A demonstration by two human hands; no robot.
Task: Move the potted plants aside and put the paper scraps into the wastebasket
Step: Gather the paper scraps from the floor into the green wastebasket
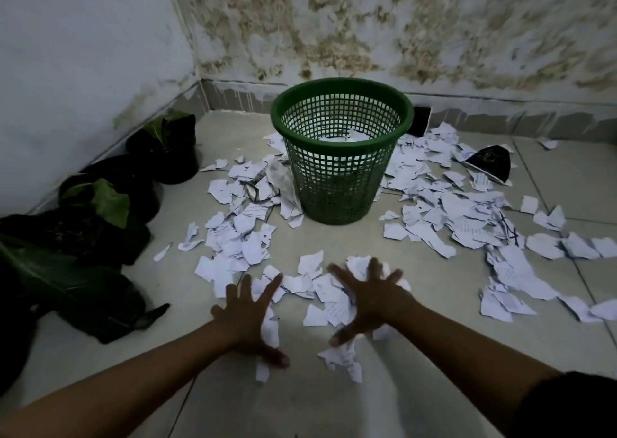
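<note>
Paper scraps lie all over the floor, under and past both sets of fingers. The left hand and right hand are spread wide and press flat on scraps, holding none. Scraps look light, thin and floppy, so scooping a bunch from its edges should work best. The green wastebasket stands beyond the fingertips, with some paper inside. Potted plants sit left of the fingers by the stained wall. Tiles look smooth.
</note>
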